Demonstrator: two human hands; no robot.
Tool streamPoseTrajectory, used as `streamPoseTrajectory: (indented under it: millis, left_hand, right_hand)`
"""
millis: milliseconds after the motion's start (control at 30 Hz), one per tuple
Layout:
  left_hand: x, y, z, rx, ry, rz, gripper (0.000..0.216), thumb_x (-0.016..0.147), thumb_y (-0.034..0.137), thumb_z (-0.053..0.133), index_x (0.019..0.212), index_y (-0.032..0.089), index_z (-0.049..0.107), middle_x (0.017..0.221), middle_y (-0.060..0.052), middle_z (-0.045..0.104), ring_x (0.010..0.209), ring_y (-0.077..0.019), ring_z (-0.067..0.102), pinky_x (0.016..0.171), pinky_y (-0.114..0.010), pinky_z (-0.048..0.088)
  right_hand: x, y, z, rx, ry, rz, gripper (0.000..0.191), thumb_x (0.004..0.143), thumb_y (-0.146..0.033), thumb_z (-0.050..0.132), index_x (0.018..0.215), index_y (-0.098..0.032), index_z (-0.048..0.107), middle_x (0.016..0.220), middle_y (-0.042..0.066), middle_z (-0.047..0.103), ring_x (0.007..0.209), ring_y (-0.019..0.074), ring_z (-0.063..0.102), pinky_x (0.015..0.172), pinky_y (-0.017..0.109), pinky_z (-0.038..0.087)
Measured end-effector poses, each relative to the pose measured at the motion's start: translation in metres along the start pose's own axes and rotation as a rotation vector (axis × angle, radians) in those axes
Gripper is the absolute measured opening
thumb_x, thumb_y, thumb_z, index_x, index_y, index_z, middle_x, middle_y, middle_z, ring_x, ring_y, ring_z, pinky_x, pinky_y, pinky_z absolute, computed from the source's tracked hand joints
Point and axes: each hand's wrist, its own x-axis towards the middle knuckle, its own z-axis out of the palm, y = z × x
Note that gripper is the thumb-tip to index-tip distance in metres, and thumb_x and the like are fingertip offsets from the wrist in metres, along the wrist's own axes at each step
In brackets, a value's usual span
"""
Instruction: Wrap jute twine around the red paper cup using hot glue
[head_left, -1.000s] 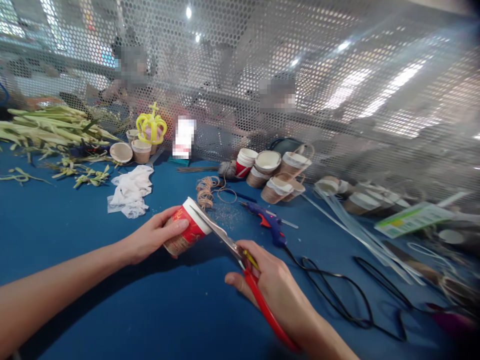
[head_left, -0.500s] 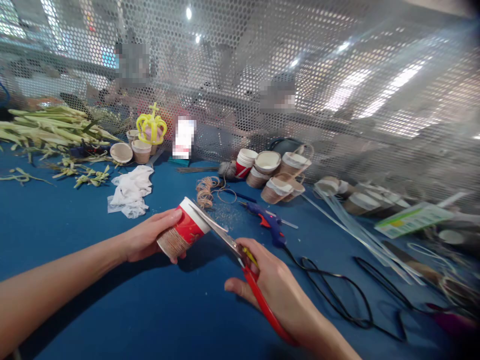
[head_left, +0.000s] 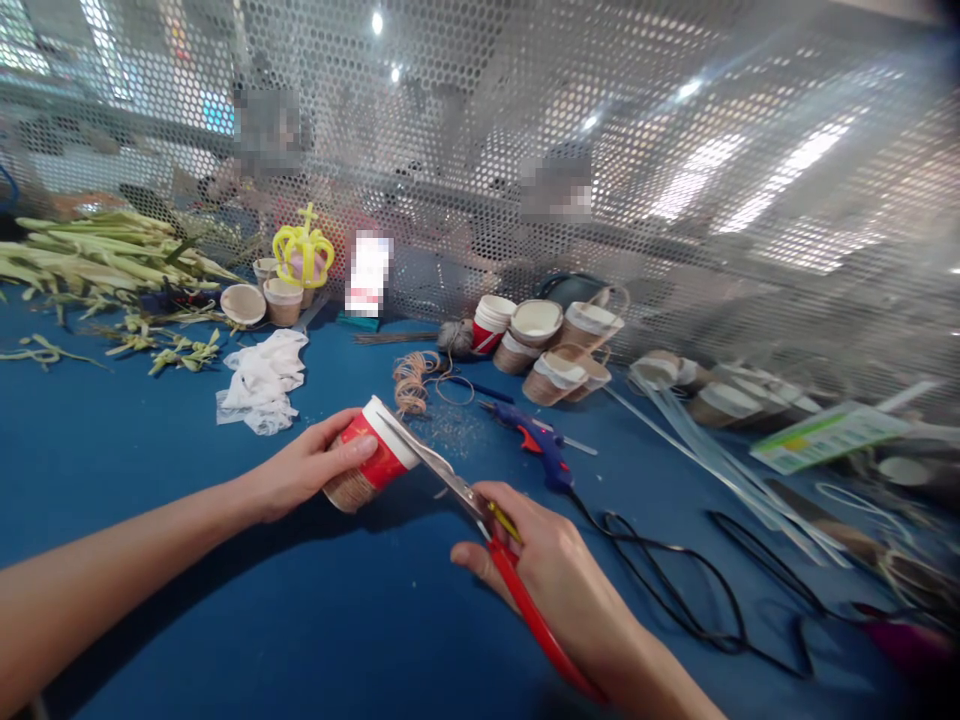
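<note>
My left hand [head_left: 304, 472] grips a red paper cup [head_left: 375, 458] lying on its side just above the blue table [head_left: 135, 460]; brown twine is wound round the cup's lower part, and its white rim points right. My right hand [head_left: 547, 575] holds red-handled scissors [head_left: 480, 515], whose metal blades reach up-left and touch the cup's rim. Whether the blades are closed on anything is hard to tell.
A blue glue gun [head_left: 536, 440] with a black cord [head_left: 675, 590] lies to the right. A twine coil [head_left: 411, 380], a white cloth [head_left: 259, 385], twine-wrapped cups [head_left: 555, 350], green leaves [head_left: 105, 260] and a yellow crown [head_left: 302, 255] stand further back. A perforated metal screen [head_left: 675, 200] closes off the far side, with people behind it.
My left hand has turned the cup a little in its grip; the thumb lies over the red part again. The scissors stay at the rim, barely moved.
</note>
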Motion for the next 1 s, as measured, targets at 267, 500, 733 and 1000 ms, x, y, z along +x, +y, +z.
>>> streamPoseTrajectory:
  millis: [267,500,733,1000]
  left_hand:
    - [0.002,0.001,-0.011,-0.187,-0.168,-0.134,0.050,0.075,0.052,0.052,0.110,0.016,0.049,0.088,-0.011,0.063,0.066,-0.0199,0.062,0.056,-0.031,0.048]
    - [-0.002,0.000,-0.003,-0.059,-0.119,-0.095,0.047,0.072,0.043,0.061,0.111,0.020,0.047,0.079,-0.004,0.061,0.059,-0.0147,0.060,0.052,-0.026,0.047]
    - [-0.003,0.002,0.001,0.070,-0.026,0.009,0.050,0.073,0.037,0.062,0.116,0.020,0.046,0.099,-0.006,0.061,0.074,-0.0149,0.058,0.065,-0.025,0.045]
    - [0.001,0.001,-0.007,0.023,-0.044,0.016,0.048,0.072,0.038,0.062,0.114,0.019,0.047,0.100,-0.007,0.060,0.080,-0.0171,0.057,0.067,-0.026,0.046]
  right_hand:
    - [-0.001,0.001,0.000,0.001,0.018,0.001,0.025,0.073,-0.040,0.059,0.087,-0.021,0.053,0.065,-0.003,0.056,0.054,0.0121,0.049,0.052,0.024,0.040]
    - [0.002,-0.001,0.000,0.065,-0.054,-0.024,0.050,0.061,-0.041,0.071,0.098,-0.020,0.046,0.085,0.003,0.058,0.072,0.0173,0.055,0.066,0.028,0.045]
    - [0.002,-0.002,0.000,0.031,-0.061,0.007,0.034,0.069,-0.038,0.064,0.092,-0.018,0.047,0.075,0.001,0.057,0.063,0.0145,0.052,0.059,0.026,0.042]
    - [-0.001,0.000,0.003,0.001,-0.009,-0.009,0.021,0.075,-0.037,0.057,0.086,-0.020,0.051,0.062,-0.004,0.053,0.051,0.0111,0.045,0.050,0.023,0.038]
